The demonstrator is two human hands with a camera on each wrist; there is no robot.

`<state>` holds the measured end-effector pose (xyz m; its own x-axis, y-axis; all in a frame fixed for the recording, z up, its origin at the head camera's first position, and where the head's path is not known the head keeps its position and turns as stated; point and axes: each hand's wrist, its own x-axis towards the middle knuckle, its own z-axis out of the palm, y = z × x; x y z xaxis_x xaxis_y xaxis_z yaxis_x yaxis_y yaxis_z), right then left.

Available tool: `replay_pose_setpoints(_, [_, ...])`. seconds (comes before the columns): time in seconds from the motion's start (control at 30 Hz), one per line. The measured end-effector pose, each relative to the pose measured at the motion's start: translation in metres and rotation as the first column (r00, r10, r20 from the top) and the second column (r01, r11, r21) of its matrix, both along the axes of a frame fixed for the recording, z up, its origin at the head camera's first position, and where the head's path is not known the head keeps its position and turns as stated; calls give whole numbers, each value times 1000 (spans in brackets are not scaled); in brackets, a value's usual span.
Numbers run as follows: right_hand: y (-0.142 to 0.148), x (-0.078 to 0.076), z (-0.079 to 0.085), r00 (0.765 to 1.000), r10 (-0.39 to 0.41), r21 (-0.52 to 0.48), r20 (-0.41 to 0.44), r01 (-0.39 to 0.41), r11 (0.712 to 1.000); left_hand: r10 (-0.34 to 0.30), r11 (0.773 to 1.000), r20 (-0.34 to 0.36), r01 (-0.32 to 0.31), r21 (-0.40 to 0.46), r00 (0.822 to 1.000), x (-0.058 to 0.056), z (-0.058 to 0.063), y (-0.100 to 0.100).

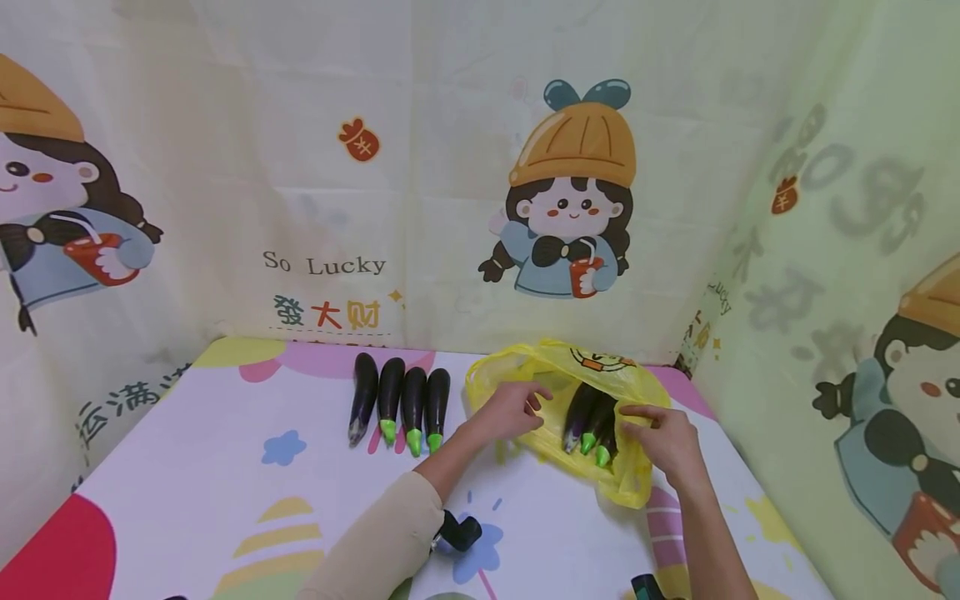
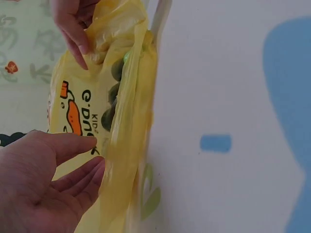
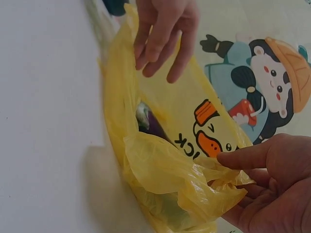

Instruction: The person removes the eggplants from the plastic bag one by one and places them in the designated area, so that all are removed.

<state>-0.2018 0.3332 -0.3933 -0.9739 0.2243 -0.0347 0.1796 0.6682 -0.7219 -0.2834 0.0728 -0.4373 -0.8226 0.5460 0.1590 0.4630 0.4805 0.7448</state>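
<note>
In the head view, the right hand's grip (image 1: 666,437) pinches the right edge of a yellow plastic bag (image 1: 633,385), while the left hand's grip (image 1: 512,410) is relaxed, its fingers spread and loosely bent over the left side of the bag's mouth. The bag lies at the far right of the counter (image 1: 172,475), its mouth gaping toward the near side. Three bagged eggplants (image 1: 596,417) show inside, near ends outward: the left one ends in a pale, greyish tip, the other two in bright green caps. To the left of the bag, four loose eggplants (image 1: 391,400) lie side by side on the counter, the leftmost pale at its near end and the rest green-capped. A pale sleeve (image 1: 382,542) covers the left forearm, with a dark device (image 1: 459,532) just beside it. A printed cloth (image 1: 450,167) with cartoon figures rises behind the counter. In the left wrist view, the left thumb and fingers stand apart beside the bag's left side; whether their tips touch the film is hard to tell. Dark rounded parts of the bagged eggplants show within. In the right wrist view, crumpled film is gathered between the right thumb and fingers, an orange-billed duck print (image 3: 209,141) shows on the bag, and one purple eggplant is partly visible inside.
</note>
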Motion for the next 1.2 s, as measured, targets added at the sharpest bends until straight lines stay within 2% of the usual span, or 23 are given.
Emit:
replay_pose_setpoints(0.33, [0,-1,0,1000,-2,13,-3,2,1000,25,998,-11,-26,-55,1000,-8,-2,18])
replay_pose_setpoints(0.67, [0,-1,0,1000,-13,6,6,13,1000,-30,997,-42,26,-73,999,-9,0,38])
replay_pose_setpoints(0.83, [0,-1,0,1000,-20,11,12,20,1000,-44,992,-67,36,-125,997,-8,1,46])
replay_pose_setpoints(1.2, [-2,-1,-1,1000,-11,3,15,11,1000,-6,985,-15,3,-173,1000,-8,1,61])
